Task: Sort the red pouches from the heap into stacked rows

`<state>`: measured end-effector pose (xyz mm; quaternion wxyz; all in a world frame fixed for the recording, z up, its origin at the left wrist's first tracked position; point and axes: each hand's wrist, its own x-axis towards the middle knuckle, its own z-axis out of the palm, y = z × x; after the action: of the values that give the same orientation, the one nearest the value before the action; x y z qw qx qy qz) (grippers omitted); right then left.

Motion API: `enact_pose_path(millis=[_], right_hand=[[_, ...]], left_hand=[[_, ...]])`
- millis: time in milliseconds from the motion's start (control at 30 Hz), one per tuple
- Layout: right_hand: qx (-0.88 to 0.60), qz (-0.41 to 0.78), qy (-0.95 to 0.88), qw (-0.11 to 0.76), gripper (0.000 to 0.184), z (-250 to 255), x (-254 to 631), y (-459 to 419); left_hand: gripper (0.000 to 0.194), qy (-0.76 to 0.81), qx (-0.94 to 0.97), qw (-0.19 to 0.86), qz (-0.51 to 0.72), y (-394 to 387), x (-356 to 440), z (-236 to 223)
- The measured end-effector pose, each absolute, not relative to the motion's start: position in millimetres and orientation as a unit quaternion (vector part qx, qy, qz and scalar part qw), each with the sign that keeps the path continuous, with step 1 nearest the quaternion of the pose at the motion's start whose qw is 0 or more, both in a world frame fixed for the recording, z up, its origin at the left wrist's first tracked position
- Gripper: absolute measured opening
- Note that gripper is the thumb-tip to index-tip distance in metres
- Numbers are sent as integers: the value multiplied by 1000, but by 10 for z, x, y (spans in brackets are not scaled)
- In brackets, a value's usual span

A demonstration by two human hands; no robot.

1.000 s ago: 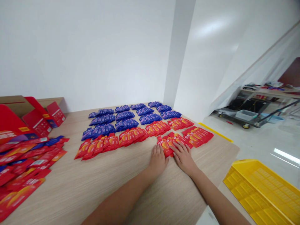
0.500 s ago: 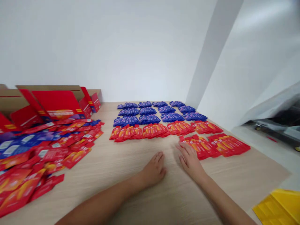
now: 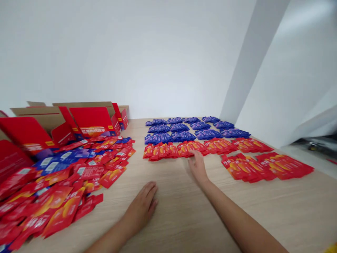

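My right hand (image 3: 198,167) reaches to the near edge of a fanned row of red sachets (image 3: 191,147), its fingertips at or touching them. Its fingers are extended and no sachet shows in its grasp. Lower down, my left hand (image 3: 142,202) rests over the wooden table (image 3: 173,218), fingers stretched out and holding nothing. Nearer on the right lie two more fanned groups of red sachets (image 3: 265,167). Behind the red row, several bundles of blue sachets (image 3: 183,136) are laid out in rows. A loose pile of red and blue sachets (image 3: 65,182) spreads on the left.
Open red cardboard boxes (image 3: 89,117) stand behind the loose pile at the back left. A white wall (image 3: 168,59) rises behind the table. Dark items (image 3: 318,142) lie past the table's right side, and a bit of yellow shows at the lower right corner.
My view has swung left. My right hand has left the nearer red group and reached the red row behind. My left hand has moved left and nearer to me across the table.
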<state>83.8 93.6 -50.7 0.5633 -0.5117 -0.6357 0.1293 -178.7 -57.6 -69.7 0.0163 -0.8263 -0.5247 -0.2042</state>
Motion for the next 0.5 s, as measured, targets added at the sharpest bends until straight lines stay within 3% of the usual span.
enact_pose_path(millis=[200,500], right_hand=[[-648,98,-408,635,46,-671,1542,1482],[-645,150,-394,637,52,-956,1756,1657]], left_hand=[[38,-498,-837,69,-216,-522,-1767,-770],[38,-478,-840,87,-242,-481,-1835,-807]])
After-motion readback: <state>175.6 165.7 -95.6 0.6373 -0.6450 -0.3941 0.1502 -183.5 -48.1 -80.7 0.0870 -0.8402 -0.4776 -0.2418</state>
